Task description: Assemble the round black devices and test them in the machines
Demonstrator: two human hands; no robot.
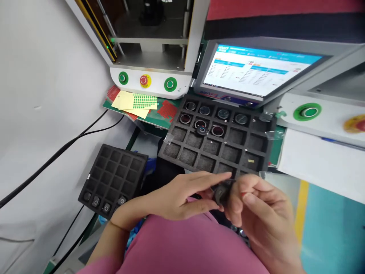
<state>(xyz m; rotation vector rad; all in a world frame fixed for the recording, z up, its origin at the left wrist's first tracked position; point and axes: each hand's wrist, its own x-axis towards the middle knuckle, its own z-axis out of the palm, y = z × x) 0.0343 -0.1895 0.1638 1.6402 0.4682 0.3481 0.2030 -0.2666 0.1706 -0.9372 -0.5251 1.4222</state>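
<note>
Both my hands meet low in the middle of the view, over my pink clothing. My right hand (261, 209) grips a small round black part (221, 193) between thumb and fingers. My left hand (179, 196) pinches the same part from the left with its fingertips. Just beyond the hands lies a black foam tray (199, 154) with square pockets; its far rows hold several round lens-like parts (218, 131). One small black part (201, 130) sits loose on the tray's dividers.
A second black foam tray (114, 173) lies lower left, with several small parts in its near row. Behind stand a white machine with green and red buttons (145, 80), a tilted monitor (256, 72), a sheet of green dot stickers (144, 101), black cables (57, 152) and another machine's green button (308, 112).
</note>
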